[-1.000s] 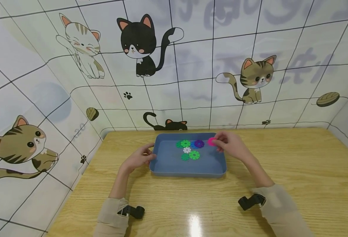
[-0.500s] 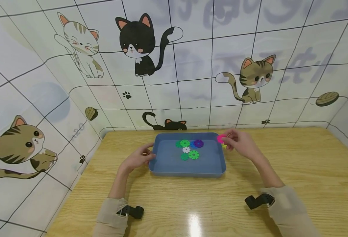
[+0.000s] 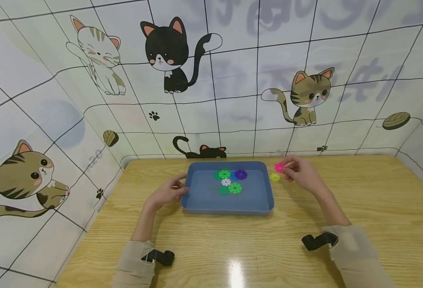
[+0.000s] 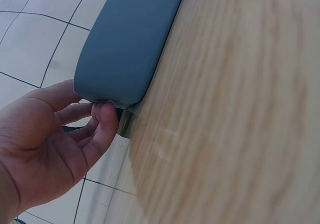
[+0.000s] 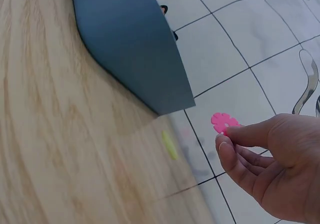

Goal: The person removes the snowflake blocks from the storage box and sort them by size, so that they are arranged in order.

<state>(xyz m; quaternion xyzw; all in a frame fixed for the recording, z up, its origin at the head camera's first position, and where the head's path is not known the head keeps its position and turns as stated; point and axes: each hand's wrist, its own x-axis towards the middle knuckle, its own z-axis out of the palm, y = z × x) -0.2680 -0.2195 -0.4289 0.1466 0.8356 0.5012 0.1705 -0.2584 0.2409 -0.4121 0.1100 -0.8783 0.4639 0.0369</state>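
A blue-grey tray (image 3: pixel 229 209) lies on the wooden table. My left hand (image 3: pixel 164 195) grips its left end, and in the left wrist view the curled fingers (image 4: pixel 104 126) meet the tray's end wall (image 4: pixel 125 49). To the right of the tray, my right hand (image 3: pixel 302 174) pinches a pink notched plastic disc (image 3: pixel 279 167) between thumb and fingertips, above the table. A yellow disc (image 3: pixel 275 177) lies on the table between the tray and that hand. Inside the tray are green discs (image 3: pixel 235 188), a white disc (image 3: pixel 226 182) and a purple disc (image 3: pixel 241 174) overlapping a blue one (image 3: pixel 234 176).
The wooden table (image 3: pixel 204 244) runs back to a wall (image 3: pixel 233 100) covered in a cat-patterned tile print. Each wrist carries a black camera mount (image 3: pixel 319 241) near a beige sleeve (image 3: pixel 355 252).
My right hand has moved right with the pink disc, from over the tray to beyond its right edge. The yellow disc has come into fuller view. The left hand stays on the tray.
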